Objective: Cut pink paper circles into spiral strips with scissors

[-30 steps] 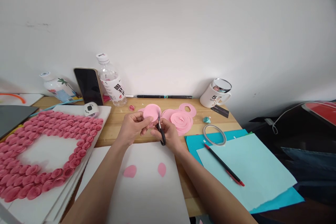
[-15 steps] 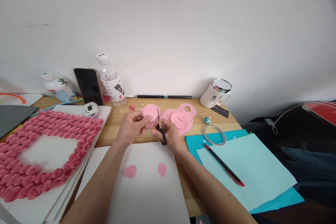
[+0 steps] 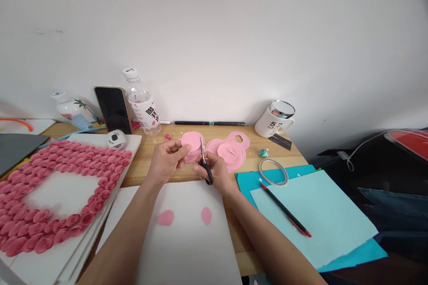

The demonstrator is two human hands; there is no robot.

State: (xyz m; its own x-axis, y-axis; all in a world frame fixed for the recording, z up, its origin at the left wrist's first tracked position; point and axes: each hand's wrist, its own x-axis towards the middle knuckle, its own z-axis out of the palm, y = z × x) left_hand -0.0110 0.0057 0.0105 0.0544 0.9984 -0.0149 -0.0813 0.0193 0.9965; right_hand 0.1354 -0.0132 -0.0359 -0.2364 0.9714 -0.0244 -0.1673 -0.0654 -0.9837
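Note:
My left hand (image 3: 166, 160) pinches a pink paper disc (image 3: 191, 141) and holds it up above the wooden desk (image 3: 150, 156). My right hand (image 3: 216, 171) grips small black-handled scissors (image 3: 204, 162), whose blades point up into the disc's right edge. More pink discs cut into spirals (image 3: 229, 151) lie just beyond my right hand. Two small pink paper scraps (image 3: 166, 217) lie on the white sheet (image 3: 187, 240) below my hands.
A white board covered with pink paper roses (image 3: 50, 196) lies at the left. A phone (image 3: 113, 109), two bottles (image 3: 142, 102), a pen (image 3: 209, 123) and a mug (image 3: 274, 119) line the wall. Blue paper sheets (image 3: 310, 213), a tape ring (image 3: 273, 171) and a red-tipped pen (image 3: 286, 210) lie at the right.
The pink disc has turned slightly in my left hand and the scissors have edged along its rim. Everything else is unmoved.

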